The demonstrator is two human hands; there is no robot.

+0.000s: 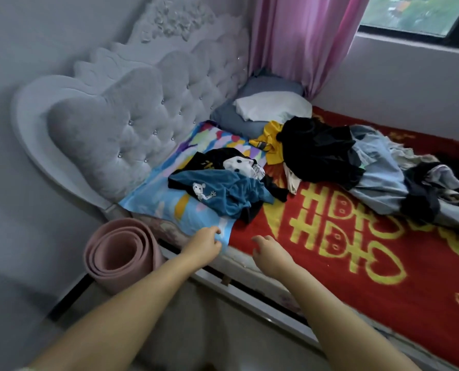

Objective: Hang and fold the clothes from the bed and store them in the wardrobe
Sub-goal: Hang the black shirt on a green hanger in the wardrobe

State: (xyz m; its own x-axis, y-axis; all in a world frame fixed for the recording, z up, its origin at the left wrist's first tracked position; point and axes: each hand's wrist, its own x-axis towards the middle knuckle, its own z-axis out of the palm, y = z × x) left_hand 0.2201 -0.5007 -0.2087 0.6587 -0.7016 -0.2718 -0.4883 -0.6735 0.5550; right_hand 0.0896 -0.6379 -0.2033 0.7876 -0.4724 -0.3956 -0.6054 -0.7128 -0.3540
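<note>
Both hands reach out over the near edge of the bed. The left hand [205, 243], at about 6 o'clock in the picture, has its fingers curled down at the near corner of the bright blue pillow [169, 207]. I cannot tell if it is pinching the cloth or just touching it. The right hand [269, 253], just to the right of it, hangs over the red blanket [356, 263] with its fingers loose and a little spread. It holds nothing. The two hands are near each other but not touching.

Far left, at 8 o'clock, a rolled pink mat [121, 255] stands on the floor beside the bed. Above it, at 10 o'clock, is the puffy grey headboard [132, 121].

On the blue pillow, near the middle, lies a teal shirt [223, 195] with a small white picture on it. Touching its far side is a black shirt with a white cartoon face [236, 162].

At 12 o'clock a white pillow [273, 105] lies on a grey pillow [239, 119], under the pink curtain [303, 41].

To the right, at 2 o'clock, a big pile of clothes sits on the red blanket. It has a yellow top [269, 141], a black top [319, 148] and light blue jeans [381, 183], all mixed up.

At 1 o'clock is the window [421, 14].
</note>
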